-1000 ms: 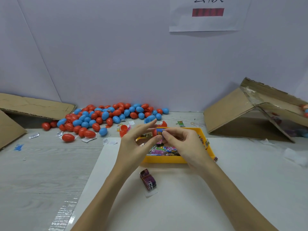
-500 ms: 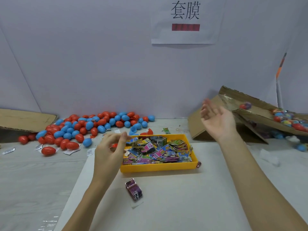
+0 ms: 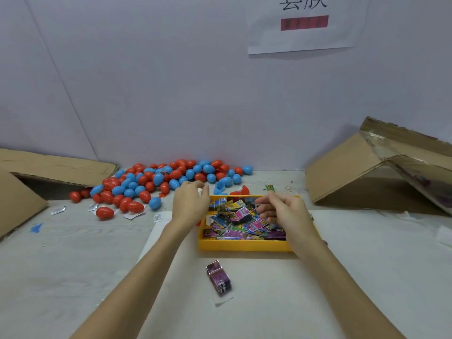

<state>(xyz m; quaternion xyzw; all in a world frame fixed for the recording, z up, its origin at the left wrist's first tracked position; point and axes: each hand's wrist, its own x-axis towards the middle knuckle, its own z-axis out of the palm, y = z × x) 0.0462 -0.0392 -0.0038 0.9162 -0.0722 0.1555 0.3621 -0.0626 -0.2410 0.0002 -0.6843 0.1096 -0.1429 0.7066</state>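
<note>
Pale tabletop w/ a white sheet laid on it, plain grey wall behind. Right hand hangs over the yellow tray w/ fingers loosely curled and thumb & index a narrow gap apart, nothing visible between them. Its tips sit just above the printed packets heaped inside; touching or not, can't tell. It looks to be going for one packet, prob. why the fingers are half-closed. Left hand is at the tray's far-left corner, back of hand to the camera, fingers bent fwd & down so the tips are hidden; can't tell whether it holds anything. It sits between the tray & the egg pile, so prob. after a shell while the other hand gets the filling. Tray is centred in front of the person, so both hands reach it w/o stretching. Nearer, a single purple packet lies on the sheet apart from the tray, set aside it seems. Beyond the far rim are a blue half-shell & a red half-shell just beside it, plus a green packet. Then comes the pile of red & blue eggs along the wall, reaching the cardboard flap at left. Tipped cardboard box is at right, well apart. Paper sign hangs on the wall above.
</note>
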